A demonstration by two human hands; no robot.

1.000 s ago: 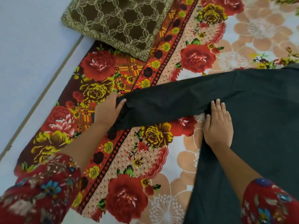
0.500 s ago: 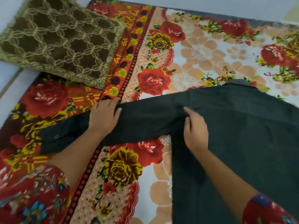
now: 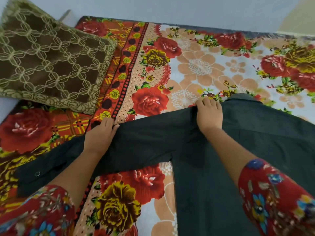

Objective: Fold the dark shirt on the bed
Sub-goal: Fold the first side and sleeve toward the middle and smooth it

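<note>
The dark shirt (image 3: pixel 221 167) lies flat on the floral bed sheet (image 3: pixel 196 68). Its body fills the lower right, and one sleeve stretches left to a buttoned cuff (image 3: pixel 37 173). My left hand (image 3: pixel 100 135) sits mid-sleeve, with fingers and thumb pinching the sleeve's upper edge. At the shoulder, where the sleeve joins the body, my right hand (image 3: pixel 208 116) curls its fingers over the top edge, and the cloth bunches beside it. The collar (image 3: pixel 242 97) peeks out just right of that hand.
A brown cushion with a gold lattice pattern (image 3: pixel 51 62) lies at the upper left, partly on the sheet. A pale wall runs along the far edge of the bed (image 3: pixel 187 7). Bare sheet extends beyond the shirt to the right.
My right hand has slid up from the armpit to the shoulder edge. My left hand went from lying flat on the sleeve to pinching its upper edge. The view has tilted upward.
</note>
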